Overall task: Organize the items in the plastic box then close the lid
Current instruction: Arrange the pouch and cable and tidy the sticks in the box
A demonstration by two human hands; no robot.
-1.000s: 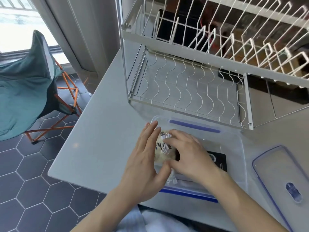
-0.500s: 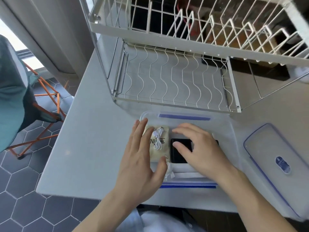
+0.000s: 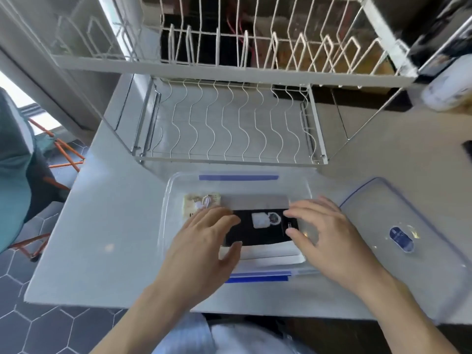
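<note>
A clear plastic box [image 3: 301, 185] with blue clips sits on the pale counter in front of me, uncovered. Inside lie a black flat item [image 3: 260, 233] with a small white piece on it, a white sheet under it, and a beige packet [image 3: 201, 201] with a coiled white cable at the box's left end. My left hand [image 3: 204, 241] rests with fingers spread on the black item's left edge. My right hand [image 3: 329, 236] touches its right edge, fingers apart. The clear lid [image 3: 378, 210] with a blue-edged rim lies flat on the counter to the right of the box.
A white wire dish rack [image 3: 229, 123] stands right behind the box, its upper tier overhanging. The counter's front edge [image 3: 102, 301] runs just below my wrists. A teal folding chair [image 3: 15, 159] with orange legs stands on the tiled floor at the left.
My hands have spread apart. The right hand slid from the beige packet to the black item's right edge; the left moved onto its left edge. The black item now shows fully.
</note>
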